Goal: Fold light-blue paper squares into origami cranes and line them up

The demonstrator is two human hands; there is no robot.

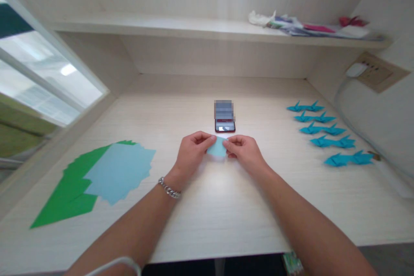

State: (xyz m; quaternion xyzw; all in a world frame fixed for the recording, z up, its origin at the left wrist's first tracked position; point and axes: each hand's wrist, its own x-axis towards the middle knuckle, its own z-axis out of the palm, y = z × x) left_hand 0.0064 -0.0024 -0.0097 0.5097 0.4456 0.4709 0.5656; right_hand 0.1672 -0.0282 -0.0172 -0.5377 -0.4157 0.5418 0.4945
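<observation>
Head view: left hand (194,148) and right hand (246,150) pinch pale-blue paper (217,148) over the counter (220,211), mid-scene, its folding apparently unfinished; five folded blue figures (322,129) sit right, flat sheets (121,172) left.

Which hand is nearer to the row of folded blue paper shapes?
The right. The right hand pinches the small light-blue paper, left of the folded blue paper shapes; the left hand pinches its other side, farther away.
</observation>
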